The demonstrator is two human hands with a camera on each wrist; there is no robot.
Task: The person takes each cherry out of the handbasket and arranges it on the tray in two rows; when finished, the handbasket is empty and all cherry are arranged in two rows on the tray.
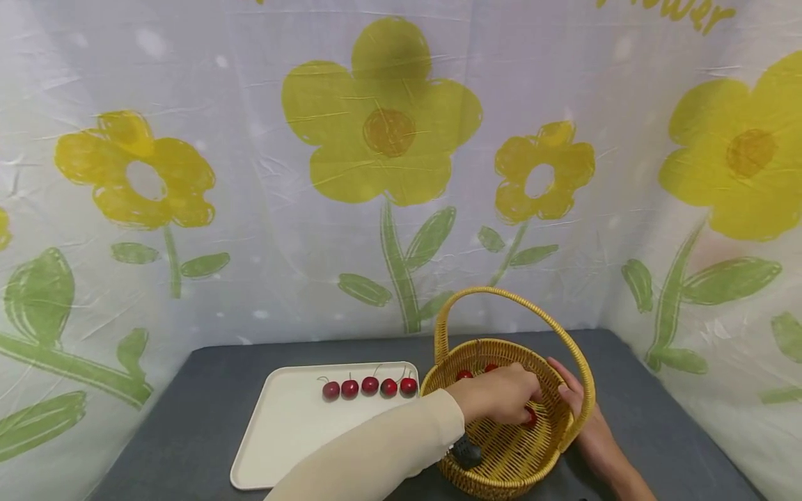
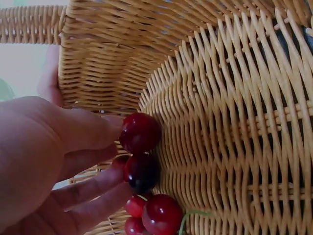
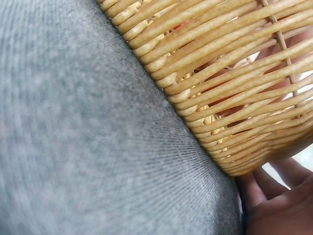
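A yellow wicker basket [image 1: 510, 466] with a tall arched handle stands right of centre, cherries inside it. My left hand [image 1: 501, 393] reaches down into the basket. Its thumb and a finger pinch a dark red cherry [image 2: 141, 132] near the woven wall, while other fingers touch a darker cherry [image 2: 143, 172] just below. Another cherry [image 2: 162, 214] with a green stem lies close by. My right hand [image 1: 585, 424] holds the basket's outer right side, below the handle. In the right wrist view its fingers [image 3: 288, 171] sit against the lower wall, the tips partly hidden.
Left of the basket a white rectangular tray [image 1: 294, 431] carries several cherries [image 1: 370, 385] in a row along its far edge. A dark grey cloth [image 1: 175, 431] covers the table. Flower-printed fabric [image 1: 263, 278] hangs behind and at both sides.
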